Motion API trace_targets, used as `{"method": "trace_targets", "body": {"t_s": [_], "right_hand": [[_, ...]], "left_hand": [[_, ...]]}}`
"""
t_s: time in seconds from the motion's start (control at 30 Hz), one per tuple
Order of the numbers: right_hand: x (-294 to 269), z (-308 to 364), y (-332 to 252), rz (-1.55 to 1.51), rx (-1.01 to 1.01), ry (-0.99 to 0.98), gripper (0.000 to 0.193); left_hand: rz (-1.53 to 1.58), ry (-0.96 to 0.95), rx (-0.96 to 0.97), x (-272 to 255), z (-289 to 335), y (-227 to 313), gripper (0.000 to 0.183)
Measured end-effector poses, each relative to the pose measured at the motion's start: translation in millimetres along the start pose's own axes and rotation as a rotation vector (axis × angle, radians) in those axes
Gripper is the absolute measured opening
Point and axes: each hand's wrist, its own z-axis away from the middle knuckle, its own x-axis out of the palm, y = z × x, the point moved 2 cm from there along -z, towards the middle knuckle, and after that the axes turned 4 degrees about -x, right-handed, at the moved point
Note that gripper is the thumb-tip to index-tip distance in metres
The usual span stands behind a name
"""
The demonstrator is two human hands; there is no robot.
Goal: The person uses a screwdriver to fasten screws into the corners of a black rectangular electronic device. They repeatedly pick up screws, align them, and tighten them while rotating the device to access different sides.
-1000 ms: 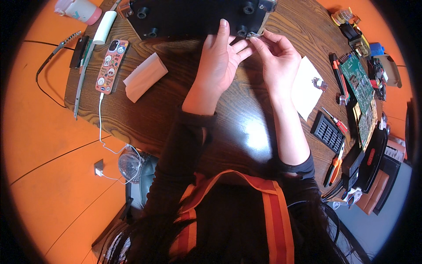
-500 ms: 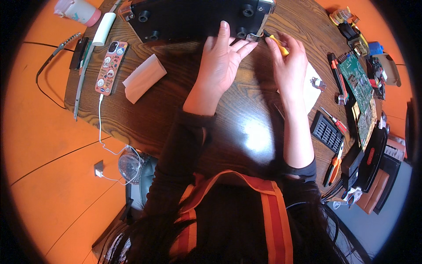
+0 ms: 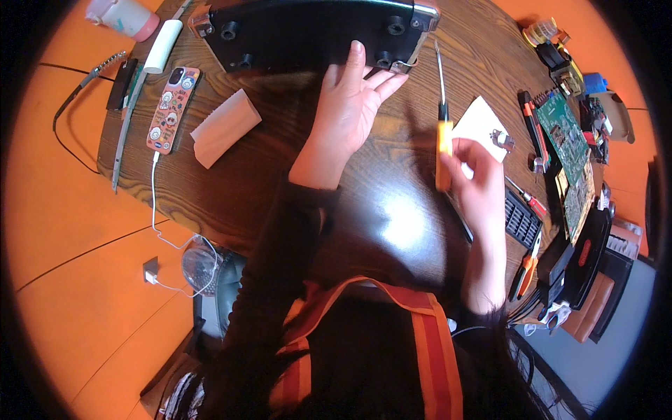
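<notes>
A black box-like case (image 3: 308,38) with metal corners and round rubber feet stands tilted at the far edge of the table. My left hand (image 3: 345,119) is at its near lower edge, thumb against the black face and fingers reaching beneath, partly hidden. To the right, my right hand (image 3: 477,183) pinches a screwdriver (image 3: 445,150) by its yellow-and-black handle. The long metal shaft points away from me, its tip apart from the case, close to the right metal corner.
On the left lie a phone (image 3: 171,112) on a white cable, a folded brown paper (image 3: 225,129) and a white bar (image 3: 163,46). To the right are white paper (image 3: 478,119), a black bit case (image 3: 521,218), orange-handled pliers (image 3: 525,276) and green circuit boards (image 3: 562,126).
My right hand has drawn back from the case's right corner toward me with the screwdriver, whose shaft now shows fully. My left hand stays at the case, which has tilted slightly.
</notes>
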Motion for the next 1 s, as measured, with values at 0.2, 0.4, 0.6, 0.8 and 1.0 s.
{"method": "trace_targets", "body": {"t_s": [0.2,0.4,0.6,0.8,1.0], "right_hand": [[23,47,-9,-0.276,0.03,-0.101,0.019],[32,42,-4,-0.427,0.151,-0.167,0.012],[37,35,0,-0.417,0.159,-0.182,0.014],[39,32,0,-0.457,0.205,-0.208,0.014],[40,30,3,-0.521,0.206,-0.227,0.012]], "left_hand": [[-0.021,-0.013,0.003,-1,1,-1,0.06],[-0.025,-0.008,0.012,-4,1,-4,0.058],[-0.019,-0.017,0.014,-6,1,-7,0.054],[-0.035,-0.011,0.017,-8,1,-8,0.052],[-0.036,0.008,0.014,-10,1,-10,0.05]]}}
